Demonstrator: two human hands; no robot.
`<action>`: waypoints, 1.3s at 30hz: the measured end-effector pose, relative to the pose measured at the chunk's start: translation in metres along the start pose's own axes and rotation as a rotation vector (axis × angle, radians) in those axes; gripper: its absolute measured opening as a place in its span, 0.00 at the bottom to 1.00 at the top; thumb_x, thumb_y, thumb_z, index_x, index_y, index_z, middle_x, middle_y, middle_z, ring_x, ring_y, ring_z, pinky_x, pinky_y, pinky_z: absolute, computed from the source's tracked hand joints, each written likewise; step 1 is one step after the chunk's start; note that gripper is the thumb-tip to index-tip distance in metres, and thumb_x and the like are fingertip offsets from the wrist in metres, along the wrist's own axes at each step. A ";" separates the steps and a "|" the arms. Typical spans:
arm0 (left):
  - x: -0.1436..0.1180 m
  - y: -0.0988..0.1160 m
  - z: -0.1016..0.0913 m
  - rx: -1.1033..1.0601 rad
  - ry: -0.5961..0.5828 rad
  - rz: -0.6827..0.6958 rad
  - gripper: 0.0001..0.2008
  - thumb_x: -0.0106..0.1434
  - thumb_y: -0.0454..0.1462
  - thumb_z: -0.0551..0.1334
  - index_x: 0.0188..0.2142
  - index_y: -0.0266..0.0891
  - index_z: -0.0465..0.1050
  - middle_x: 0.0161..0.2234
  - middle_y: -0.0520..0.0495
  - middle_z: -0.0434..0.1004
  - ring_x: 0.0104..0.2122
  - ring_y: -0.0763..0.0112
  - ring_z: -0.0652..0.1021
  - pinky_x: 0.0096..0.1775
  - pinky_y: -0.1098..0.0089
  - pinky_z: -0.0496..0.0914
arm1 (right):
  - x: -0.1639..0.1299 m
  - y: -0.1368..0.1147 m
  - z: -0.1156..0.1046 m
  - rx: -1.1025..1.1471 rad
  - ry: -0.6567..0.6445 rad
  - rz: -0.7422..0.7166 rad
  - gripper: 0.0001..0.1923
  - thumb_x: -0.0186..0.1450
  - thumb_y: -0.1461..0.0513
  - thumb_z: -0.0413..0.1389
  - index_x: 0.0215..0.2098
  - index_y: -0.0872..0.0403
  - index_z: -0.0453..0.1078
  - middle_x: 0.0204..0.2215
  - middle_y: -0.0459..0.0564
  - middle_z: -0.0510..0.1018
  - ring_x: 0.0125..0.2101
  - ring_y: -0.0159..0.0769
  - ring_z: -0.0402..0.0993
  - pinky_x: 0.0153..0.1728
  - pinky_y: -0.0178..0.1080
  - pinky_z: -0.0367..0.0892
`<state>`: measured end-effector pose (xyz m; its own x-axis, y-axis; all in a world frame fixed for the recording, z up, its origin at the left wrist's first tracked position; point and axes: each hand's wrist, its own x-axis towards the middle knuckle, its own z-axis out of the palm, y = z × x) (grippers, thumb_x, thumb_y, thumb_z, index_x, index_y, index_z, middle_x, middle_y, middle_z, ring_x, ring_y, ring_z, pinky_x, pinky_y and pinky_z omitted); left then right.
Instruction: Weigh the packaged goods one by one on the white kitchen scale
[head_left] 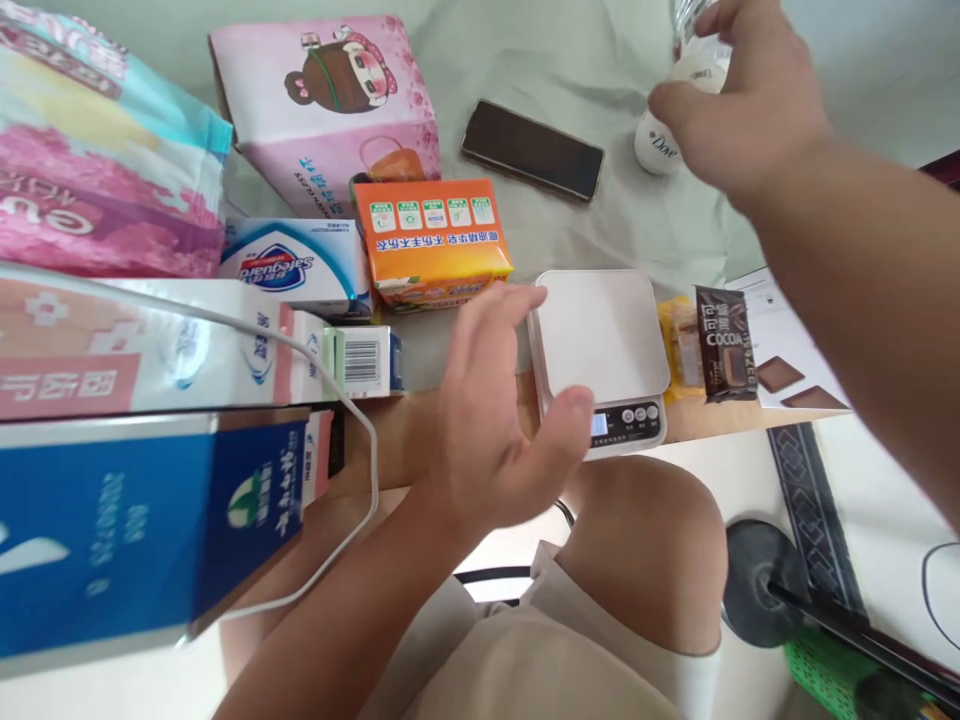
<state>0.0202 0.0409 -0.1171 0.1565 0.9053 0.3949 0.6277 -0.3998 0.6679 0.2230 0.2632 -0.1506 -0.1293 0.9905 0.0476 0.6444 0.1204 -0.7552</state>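
Observation:
My left hand (pixel 499 410) is at the left edge of a white kitchen scale (pixel 604 340), its fingers stretched and thumb apart, with nothing in it. The index fingertip meets or overlaps the scale's upper left corner, and the thumb is over the lower edge beside the lit display. At the upper right, my right hand (pixel 757 100) is closed around a white Dove bottle (pixel 658 145), thumb across its near side. The hand hides part of the bottle. Something clear and shiny (pixel 688 18) shows by the fingers.
Right of the scale lie a yellow packet (pixel 681 345) and a brown cocoa packet (pixel 724 345). A dark phone (pixel 532 150) lies behind it. To the left stand an orange soap pack (pixel 433 240), a Safeguard box (pixel 296 262), a pink box (pixel 322 100) and a blue box (pixel 150 530); a white cable (pixel 373 470) crosses there.

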 end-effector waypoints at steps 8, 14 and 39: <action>-0.014 0.000 -0.013 0.125 0.191 -0.087 0.22 0.75 0.54 0.55 0.59 0.45 0.66 0.58 0.41 0.69 0.63 0.54 0.70 0.69 0.50 0.64 | -0.103 -0.102 0.062 0.416 -0.229 0.002 0.30 0.73 0.53 0.55 0.67 0.56 0.56 0.64 0.54 0.73 0.60 0.38 0.73 0.65 0.44 0.68; -0.019 -0.006 -0.020 0.167 0.142 -0.121 0.26 0.74 0.57 0.54 0.61 0.45 0.64 0.60 0.39 0.66 0.66 0.54 0.68 0.70 0.49 0.64 | -0.080 -0.111 0.069 0.291 -0.335 -0.023 0.37 0.71 0.55 0.59 0.72 0.56 0.51 0.63 0.57 0.75 0.58 0.49 0.74 0.66 0.56 0.65; -0.011 -0.022 0.020 -0.069 0.178 -0.162 0.39 0.72 0.62 0.50 0.73 0.51 0.40 0.78 0.40 0.41 0.79 0.53 0.46 0.79 0.47 0.46 | -0.070 -0.112 0.040 0.331 -0.209 -0.045 0.18 0.65 0.63 0.61 0.53 0.58 0.75 0.47 0.49 0.81 0.40 0.29 0.70 0.41 0.35 0.64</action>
<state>0.0196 0.0429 -0.1483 -0.0822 0.9213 0.3801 0.5788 -0.2663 0.7707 0.1298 0.1773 -0.0950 -0.3246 0.9456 -0.0225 0.3611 0.1019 -0.9269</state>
